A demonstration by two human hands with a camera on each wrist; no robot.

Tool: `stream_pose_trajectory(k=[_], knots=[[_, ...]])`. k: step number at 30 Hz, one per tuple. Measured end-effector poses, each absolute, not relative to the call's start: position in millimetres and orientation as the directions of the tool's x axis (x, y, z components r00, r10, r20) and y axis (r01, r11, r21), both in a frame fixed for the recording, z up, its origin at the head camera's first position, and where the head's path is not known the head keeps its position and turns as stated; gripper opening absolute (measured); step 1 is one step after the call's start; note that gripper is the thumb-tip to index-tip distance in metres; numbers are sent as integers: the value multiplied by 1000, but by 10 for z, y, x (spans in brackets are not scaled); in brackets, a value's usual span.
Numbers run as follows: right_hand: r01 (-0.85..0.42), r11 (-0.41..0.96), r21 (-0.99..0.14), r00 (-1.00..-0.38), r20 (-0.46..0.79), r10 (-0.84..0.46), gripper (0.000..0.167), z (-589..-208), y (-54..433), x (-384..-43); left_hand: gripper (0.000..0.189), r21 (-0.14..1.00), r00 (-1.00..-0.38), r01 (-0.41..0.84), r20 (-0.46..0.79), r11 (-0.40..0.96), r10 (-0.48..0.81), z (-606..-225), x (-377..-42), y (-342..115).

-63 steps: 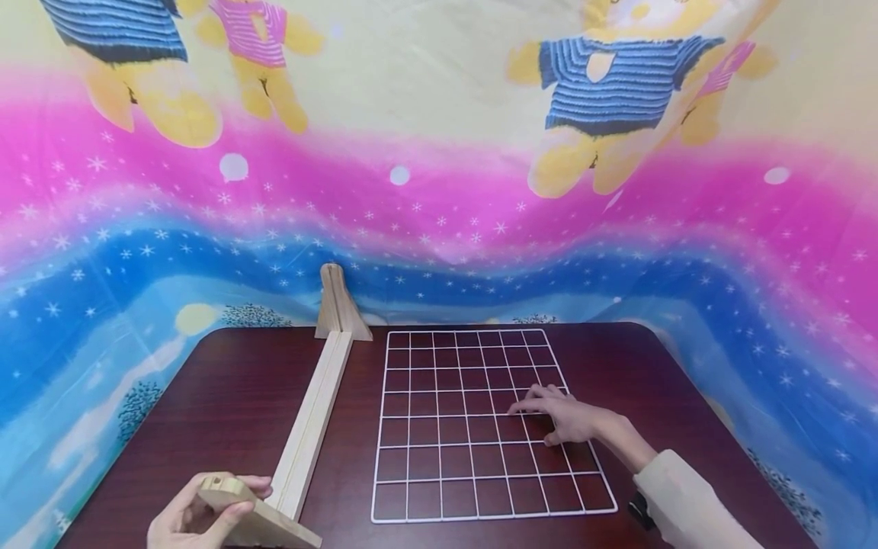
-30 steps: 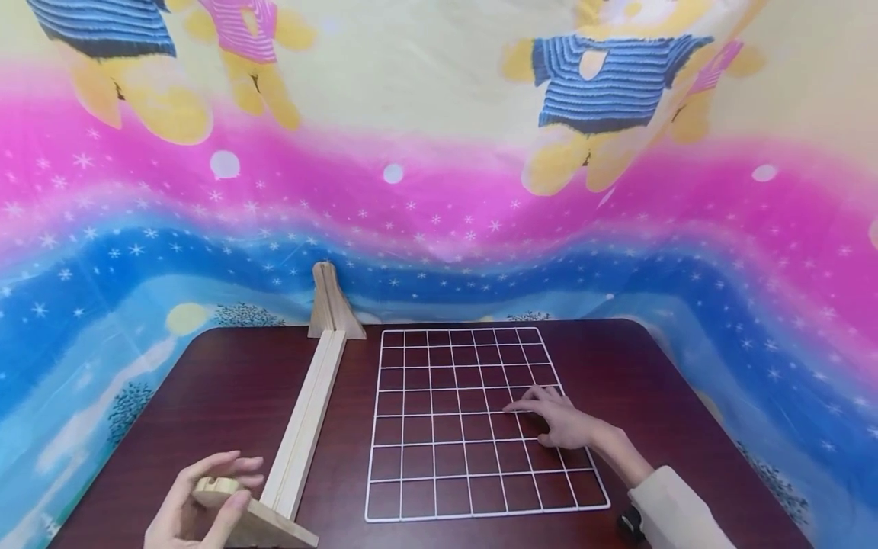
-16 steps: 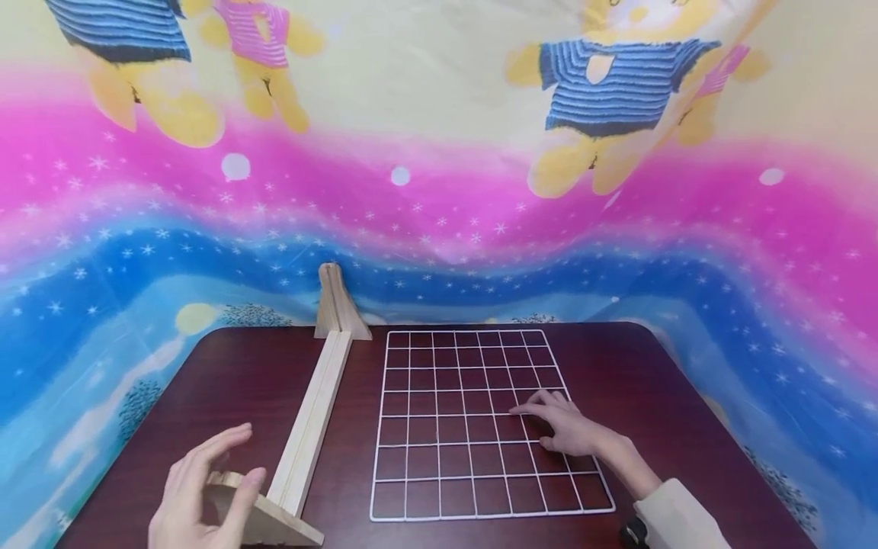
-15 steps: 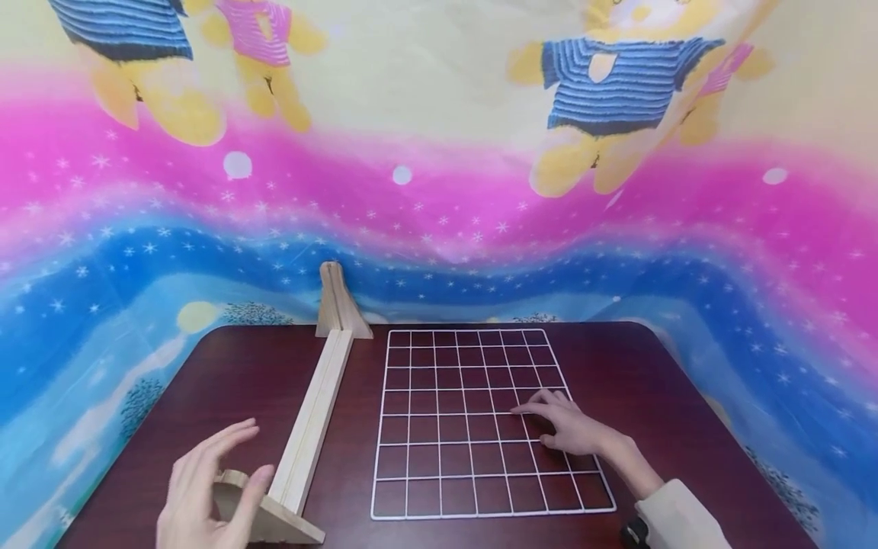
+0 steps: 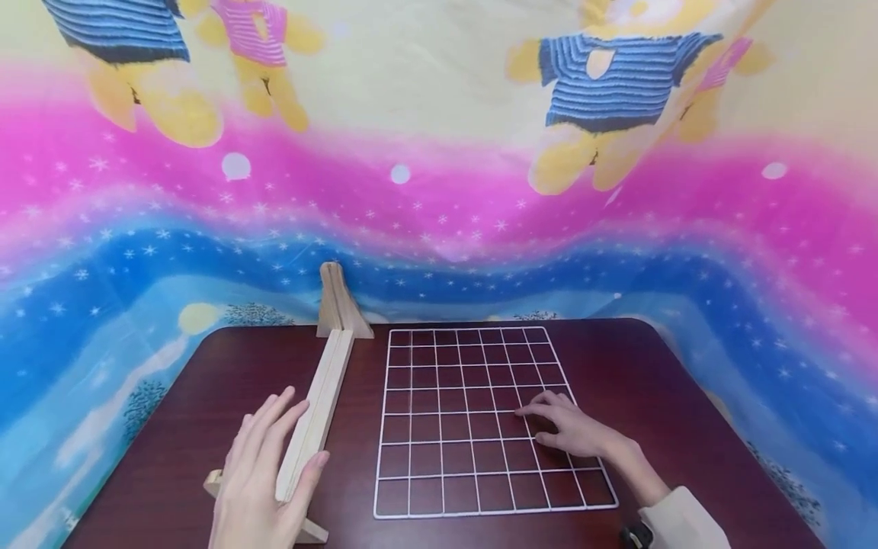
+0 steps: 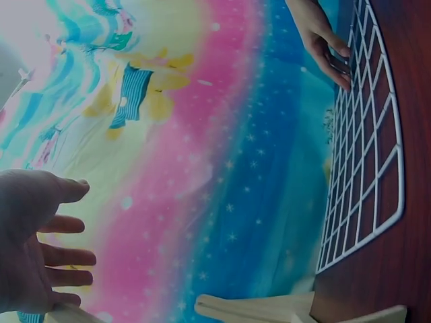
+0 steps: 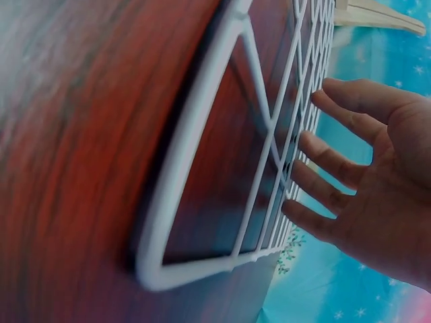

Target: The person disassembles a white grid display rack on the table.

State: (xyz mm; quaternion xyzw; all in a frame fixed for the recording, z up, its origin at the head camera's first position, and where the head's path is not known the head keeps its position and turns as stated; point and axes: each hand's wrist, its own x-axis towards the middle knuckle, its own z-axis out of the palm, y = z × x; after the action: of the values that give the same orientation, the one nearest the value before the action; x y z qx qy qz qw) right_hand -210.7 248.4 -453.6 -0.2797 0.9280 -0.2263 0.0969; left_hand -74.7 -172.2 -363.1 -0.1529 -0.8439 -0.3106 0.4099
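Note:
A wooden stand lies along the left of the table: a long pale beam [image 5: 322,404] runs front to back between two shaped end pieces. The far end piece [image 5: 341,309] stands upright at the table's back edge. My left hand [image 5: 264,473], fingers extended and slightly spread, hovers over the beam's near end and hides most of the near end piece [image 5: 312,531]. Nothing is in its palm in the left wrist view. To the right lies a white wire grid panel [image 5: 495,512], flat. My right hand [image 5: 569,427] reaches over its right side, loosely bent fingertips at the wires.
The dark red-brown table [image 5: 686,427] has rounded back corners. Behind it and along both sides hangs a bright printed curtain [image 5: 439,206] with bears and snowflakes. A black band [image 5: 638,534] shows at the right sleeve's cuff.
My left hand has let go of the near wooden end piece, spread its fingers, and moved right and forward over the beam. The right hand stays at the grid with only a slight shift.

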Motion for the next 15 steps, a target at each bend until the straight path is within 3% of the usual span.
stream_pose_trajectory(k=[5,15], knots=[[-467,770,-435,-836,-67,-545,40,-4485,2455,-2061,62,357,-629,497,776,791,45,-3609,-812,-1613],[-392,801,-452,-845,-167,-508,43,-4385,2282,-2002,64,417,-740,464,667,781,83,-3672,-910,-1436]])
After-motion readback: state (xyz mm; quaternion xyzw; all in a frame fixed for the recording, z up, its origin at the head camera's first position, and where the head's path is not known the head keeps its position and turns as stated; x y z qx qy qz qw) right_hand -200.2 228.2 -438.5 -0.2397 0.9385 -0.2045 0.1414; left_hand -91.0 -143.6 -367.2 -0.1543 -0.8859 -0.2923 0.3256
